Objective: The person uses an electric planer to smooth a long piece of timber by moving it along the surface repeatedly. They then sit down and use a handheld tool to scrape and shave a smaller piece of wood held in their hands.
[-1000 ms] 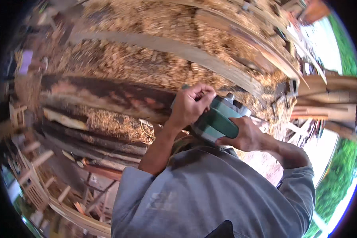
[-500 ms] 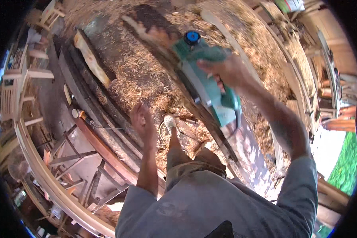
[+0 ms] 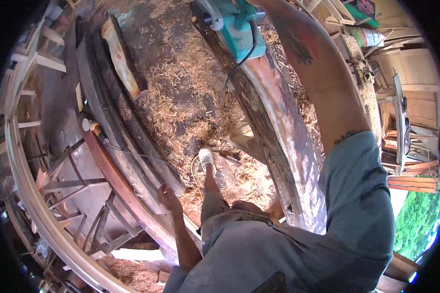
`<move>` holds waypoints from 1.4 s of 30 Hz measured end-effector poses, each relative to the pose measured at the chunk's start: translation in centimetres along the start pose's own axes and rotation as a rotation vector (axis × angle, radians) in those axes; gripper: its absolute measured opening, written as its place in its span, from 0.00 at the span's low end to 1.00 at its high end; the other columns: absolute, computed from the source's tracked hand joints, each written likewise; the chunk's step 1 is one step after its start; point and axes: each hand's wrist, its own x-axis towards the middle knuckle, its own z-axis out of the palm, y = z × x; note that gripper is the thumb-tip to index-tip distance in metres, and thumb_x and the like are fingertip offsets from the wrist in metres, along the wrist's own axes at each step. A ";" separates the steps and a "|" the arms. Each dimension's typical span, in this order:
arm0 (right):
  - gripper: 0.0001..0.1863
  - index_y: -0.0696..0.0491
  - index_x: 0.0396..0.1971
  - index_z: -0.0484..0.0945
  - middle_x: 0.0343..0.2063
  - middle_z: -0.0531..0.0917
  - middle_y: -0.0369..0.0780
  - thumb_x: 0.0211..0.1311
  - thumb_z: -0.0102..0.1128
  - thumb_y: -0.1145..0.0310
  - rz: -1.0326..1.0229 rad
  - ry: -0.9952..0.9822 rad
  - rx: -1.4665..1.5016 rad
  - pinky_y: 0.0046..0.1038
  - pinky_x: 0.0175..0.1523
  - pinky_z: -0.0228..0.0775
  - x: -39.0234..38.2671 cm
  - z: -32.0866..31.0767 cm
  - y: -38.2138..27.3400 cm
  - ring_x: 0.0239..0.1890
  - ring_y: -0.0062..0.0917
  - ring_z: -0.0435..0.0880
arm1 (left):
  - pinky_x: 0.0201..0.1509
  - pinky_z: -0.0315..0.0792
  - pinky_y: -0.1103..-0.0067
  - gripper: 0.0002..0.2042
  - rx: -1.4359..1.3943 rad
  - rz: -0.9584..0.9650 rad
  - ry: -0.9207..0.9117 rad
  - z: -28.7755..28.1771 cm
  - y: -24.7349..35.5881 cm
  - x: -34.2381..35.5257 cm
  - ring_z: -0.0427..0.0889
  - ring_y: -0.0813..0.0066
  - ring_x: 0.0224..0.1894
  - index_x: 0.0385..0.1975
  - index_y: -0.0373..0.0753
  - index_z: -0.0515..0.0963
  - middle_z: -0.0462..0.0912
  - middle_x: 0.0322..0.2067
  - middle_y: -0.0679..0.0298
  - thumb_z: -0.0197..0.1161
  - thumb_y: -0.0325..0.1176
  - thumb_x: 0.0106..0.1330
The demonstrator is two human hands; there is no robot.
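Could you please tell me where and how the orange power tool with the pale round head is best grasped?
Probably around its orange body, from above with the nearer left hand: that part is slim and uncovered, between the wider pale round head and the thin trailing cord.

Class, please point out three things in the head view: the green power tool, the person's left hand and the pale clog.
Green power tool (image 3: 236, 32): head view, on its body.
Left hand (image 3: 169, 198): head view, on the middle of the hand.
Pale clog (image 3: 206, 156): head view, on its upper.
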 end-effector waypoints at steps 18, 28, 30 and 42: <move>0.20 0.59 0.49 0.79 0.30 0.85 0.40 0.64 0.68 0.61 0.565 -0.010 0.218 0.24 0.25 0.73 -61.1 -3.4 10.0 0.24 0.20 0.82 | 0.61 0.69 0.61 0.16 -0.406 1.087 -0.976 16.8 37.9 -22.2 0.77 0.51 0.53 0.50 0.35 0.76 0.77 0.48 0.49 0.64 0.35 0.65; 0.24 0.59 0.32 0.82 0.19 0.82 0.36 0.47 0.77 0.52 1.042 0.006 0.463 0.29 0.26 0.68 -86.2 -1.3 11.9 0.21 0.20 0.76 | 0.52 0.74 0.61 0.16 -0.370 1.120 -1.912 18.3 32.9 -43.8 0.78 0.53 0.47 0.49 0.33 0.77 0.77 0.43 0.53 0.62 0.27 0.59; 0.26 0.60 0.32 0.81 0.19 0.82 0.38 0.46 0.77 0.51 0.985 -0.030 0.431 0.31 0.28 0.70 -85.1 -1.6 12.2 0.22 0.20 0.76 | 0.50 0.75 0.61 0.17 -0.415 1.047 -1.898 18.9 32.7 -43.2 0.79 0.53 0.45 0.48 0.34 0.77 0.78 0.41 0.54 0.61 0.26 0.57; 0.27 0.61 0.46 0.81 0.32 0.87 0.46 0.58 0.71 0.52 0.775 -0.189 0.451 0.36 0.44 0.78 -48.9 -7.1 7.8 0.36 0.28 0.86 | 0.37 0.77 0.66 0.16 -0.331 0.645 -1.281 26.8 42.8 -14.2 0.83 0.57 0.30 0.42 0.37 0.81 0.82 0.31 0.54 0.62 0.28 0.51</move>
